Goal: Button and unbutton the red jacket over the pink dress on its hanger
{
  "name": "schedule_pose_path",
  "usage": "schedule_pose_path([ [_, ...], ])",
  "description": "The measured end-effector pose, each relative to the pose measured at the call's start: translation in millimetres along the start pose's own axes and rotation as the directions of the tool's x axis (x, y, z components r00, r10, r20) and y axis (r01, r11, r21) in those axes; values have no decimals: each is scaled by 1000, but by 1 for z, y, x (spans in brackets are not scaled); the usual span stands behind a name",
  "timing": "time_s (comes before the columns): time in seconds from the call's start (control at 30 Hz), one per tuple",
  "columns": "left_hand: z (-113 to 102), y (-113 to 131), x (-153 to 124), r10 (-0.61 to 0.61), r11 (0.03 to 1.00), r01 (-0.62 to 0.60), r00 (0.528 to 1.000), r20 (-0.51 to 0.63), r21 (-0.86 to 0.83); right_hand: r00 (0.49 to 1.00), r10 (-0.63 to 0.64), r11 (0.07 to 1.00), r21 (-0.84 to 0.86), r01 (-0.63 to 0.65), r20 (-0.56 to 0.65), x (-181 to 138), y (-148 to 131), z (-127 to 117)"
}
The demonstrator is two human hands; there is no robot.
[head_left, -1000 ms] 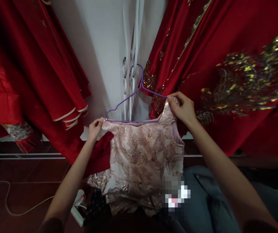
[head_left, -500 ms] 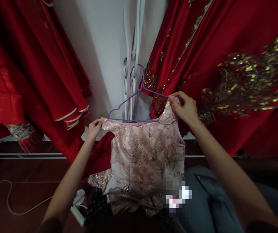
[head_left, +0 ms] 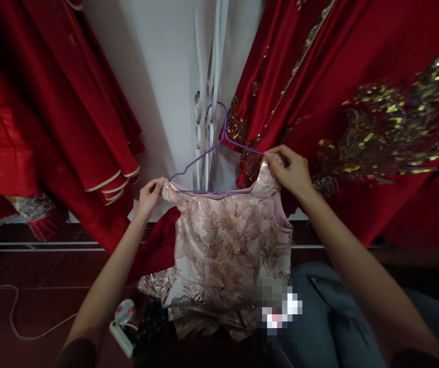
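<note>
A pink and gold floral brocade dress (head_left: 227,235) hangs down in front of me, its lower part gathered at my lap. My left hand (head_left: 150,197) pinches its left shoulder strap. The right strap is between the thumb and fingers of my right hand (head_left: 290,168). A purple hanger (head_left: 204,153) has its arms running into both straps, and its lower bar crosses the neckline. Its hook overlaps a white scrolled metal stand (head_left: 206,117); I cannot tell whether it hangs there. The fingertips hide the hanger's two ends.
Red garments (head_left: 69,102) hang at the left, and a red gown (head_left: 376,61) with gold sequins hangs at the right. A white power strip (head_left: 121,338) and a cable (head_left: 14,317) lie on the dark tiled floor (head_left: 62,266). A low pale rail (head_left: 46,246) runs behind.
My left hand has risen slightly, drawing the left strap up over the hanger's end, which showed bare before. The right hand has barely shifted.
</note>
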State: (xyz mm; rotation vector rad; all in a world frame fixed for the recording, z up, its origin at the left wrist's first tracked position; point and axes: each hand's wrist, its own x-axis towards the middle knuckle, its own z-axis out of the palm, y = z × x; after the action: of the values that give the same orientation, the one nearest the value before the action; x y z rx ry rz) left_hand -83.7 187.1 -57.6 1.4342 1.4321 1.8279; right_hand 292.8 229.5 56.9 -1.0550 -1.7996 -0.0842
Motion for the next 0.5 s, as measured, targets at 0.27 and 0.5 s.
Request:
schedule_pose_path([
  [0.27, 13, 48, 19, 185, 975, -205, 962, 203, 85, 995, -4, 996, 93, -5, 97, -11, 4, 17],
  [0.5, 6, -34, 1, -72, 993, 41, 953, 295, 112, 998, 17, 995, 97, -23, 61, -7, 6, 14],
])
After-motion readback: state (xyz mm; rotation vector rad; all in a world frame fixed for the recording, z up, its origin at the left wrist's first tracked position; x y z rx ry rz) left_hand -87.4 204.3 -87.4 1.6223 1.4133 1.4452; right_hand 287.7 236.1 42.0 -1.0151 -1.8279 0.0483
